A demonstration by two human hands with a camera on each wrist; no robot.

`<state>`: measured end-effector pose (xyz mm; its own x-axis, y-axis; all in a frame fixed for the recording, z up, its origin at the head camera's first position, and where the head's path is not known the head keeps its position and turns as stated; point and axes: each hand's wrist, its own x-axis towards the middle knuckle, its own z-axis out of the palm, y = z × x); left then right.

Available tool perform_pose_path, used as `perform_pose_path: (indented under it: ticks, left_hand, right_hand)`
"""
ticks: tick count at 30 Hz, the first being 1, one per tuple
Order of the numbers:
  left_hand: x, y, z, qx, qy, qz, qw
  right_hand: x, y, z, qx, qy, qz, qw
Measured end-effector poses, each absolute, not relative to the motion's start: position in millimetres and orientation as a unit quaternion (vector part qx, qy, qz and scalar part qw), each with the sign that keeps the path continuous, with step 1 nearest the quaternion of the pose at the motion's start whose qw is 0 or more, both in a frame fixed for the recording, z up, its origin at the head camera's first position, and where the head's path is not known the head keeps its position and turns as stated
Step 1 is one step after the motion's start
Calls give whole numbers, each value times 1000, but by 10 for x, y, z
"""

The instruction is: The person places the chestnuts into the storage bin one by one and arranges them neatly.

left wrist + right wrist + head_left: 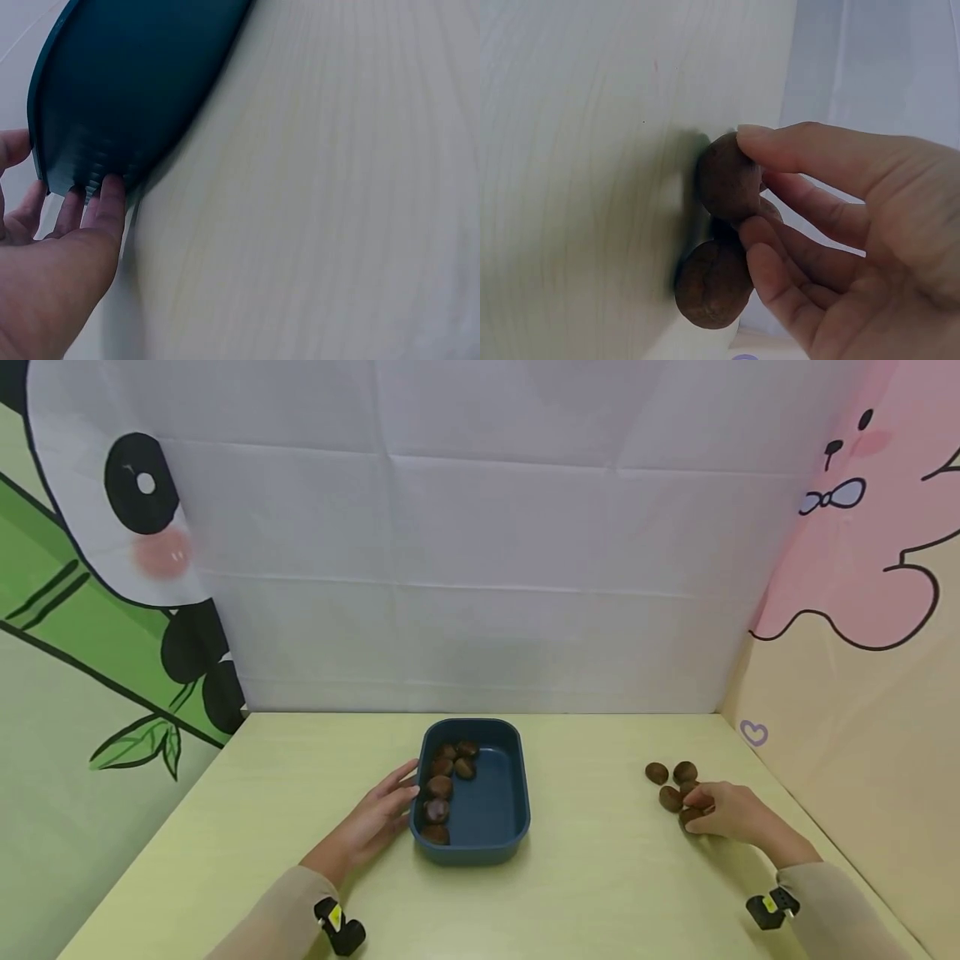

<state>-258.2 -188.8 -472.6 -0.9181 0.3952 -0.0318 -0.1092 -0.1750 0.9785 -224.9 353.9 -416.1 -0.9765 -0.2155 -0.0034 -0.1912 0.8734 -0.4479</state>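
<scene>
Head view: the right hand (723, 814) pinches a brown chestnut (688, 817) at the near edge of a small pile (672, 781), well right of the blue tray (487, 827).

Left wrist view: the left hand's straight fingers (105, 202) press the tray's wall.

Right wrist view: thumb and fingers grip the round, glossy chestnut (727, 176); another chestnut (712, 285) touches it.

You get even, soft, bright light with only faint shadows under the tray (471, 847) on the desk (585, 893). Your head view bows at its edges. Both wrist views are soft, the desk grain smeared and close fingers (780, 281) slightly out of focus.
</scene>
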Motion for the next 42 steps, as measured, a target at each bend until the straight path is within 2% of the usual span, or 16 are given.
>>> perform_pose_path:
  ticks: [13,20,28,42]
  left_hand:
    - [-2579,-1868,-4712,108,622,758,166]
    - [-2585,-1870,-4722,111,620,759,165]
    - [-2589,-1873,-4738,113,616,761,166]
    - [-2580,-1864,-4713,109,613,764,170]
  right_hand:
    - [-2254,3557,-4219,-119,970,-209,26]
    - [-2258,3459,-4092,-130,968,-216,14]
    - [-2374,3200,-3880,-145,958,-246,11]
    - [-2702,2506,-3741,-185,926,-328,15]
